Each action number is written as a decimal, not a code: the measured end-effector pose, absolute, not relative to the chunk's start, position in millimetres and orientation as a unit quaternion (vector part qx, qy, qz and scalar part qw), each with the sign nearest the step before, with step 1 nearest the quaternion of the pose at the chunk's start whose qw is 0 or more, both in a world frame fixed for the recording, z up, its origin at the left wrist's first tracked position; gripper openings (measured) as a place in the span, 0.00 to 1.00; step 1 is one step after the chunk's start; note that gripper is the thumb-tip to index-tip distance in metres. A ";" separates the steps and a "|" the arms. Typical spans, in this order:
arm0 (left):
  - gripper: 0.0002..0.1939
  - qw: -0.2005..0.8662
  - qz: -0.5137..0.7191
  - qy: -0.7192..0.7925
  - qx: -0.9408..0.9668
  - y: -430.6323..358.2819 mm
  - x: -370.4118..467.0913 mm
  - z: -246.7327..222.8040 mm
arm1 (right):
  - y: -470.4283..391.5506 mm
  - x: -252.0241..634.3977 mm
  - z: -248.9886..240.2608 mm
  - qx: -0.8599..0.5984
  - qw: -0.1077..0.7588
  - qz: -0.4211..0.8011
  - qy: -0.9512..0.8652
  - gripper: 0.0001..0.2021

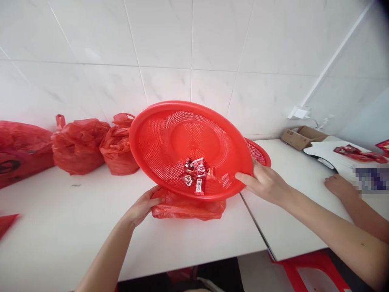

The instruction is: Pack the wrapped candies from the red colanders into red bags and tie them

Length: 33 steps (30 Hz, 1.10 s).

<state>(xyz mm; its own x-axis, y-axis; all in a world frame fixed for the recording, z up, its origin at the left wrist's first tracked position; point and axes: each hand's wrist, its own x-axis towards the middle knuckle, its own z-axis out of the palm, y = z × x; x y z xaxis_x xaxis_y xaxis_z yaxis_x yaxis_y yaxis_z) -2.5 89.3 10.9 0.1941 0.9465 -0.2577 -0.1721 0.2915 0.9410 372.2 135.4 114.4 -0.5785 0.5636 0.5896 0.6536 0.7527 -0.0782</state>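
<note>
A round red plastic sieve basket (pixel 194 138) is tilted toward me above the table. My right hand (pixel 264 182) grips its right rim, thumb on the inside. Several small wrapped candies (pixel 199 166), in red and white wrappers, lie together at its lower inner side. Below the basket's lower rim is a red plastic bag (pixel 188 207), partly hidden by the basket. My left hand (pixel 147 205) is closed on the bag's left edge, just under the rim; some of its fingers are hidden.
Tied red plastic bags (pixel 79 148) stand along the tiled wall at left. Another red basket (pixel 259 152) shows behind the raised one. At right are a cardboard box (pixel 296 138), red packets (pixel 358 154) and another person's hand (pixel 337 186). A red stool (pixel 313 269) stands below the table.
</note>
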 end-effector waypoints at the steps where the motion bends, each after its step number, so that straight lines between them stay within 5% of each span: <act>1: 0.34 0.654 0.427 0.468 0.413 89.8 -2.1 10.4 | 134.9 371.5 117.7 -0.351 0.305 -0.071 -0.883 0.16; 13: 0.28 0.663 0.440 0.460 0.394 90.4 3.5 -6.7 | 135.8 365.0 141.4 -0.291 0.269 -0.112 -0.911 0.08; 22: 0.42 0.661 0.449 0.427 0.423 85.0 8.6 10.1 | 139.4 378.4 149.7 -0.370 0.289 -0.137 -0.872 0.05; 27: 0.44 0.626 0.434 0.474 0.442 83.3 6.4 4.2 | 139.5 399.4 151.2 -0.432 0.286 -0.252 -0.817 0.07; 33: 0.43 0.587 0.439 0.498 0.463 76.7 4.1 1.6 | 145.8 431.4 145.1 -0.483 0.401 -0.264 -0.732 0.09</act>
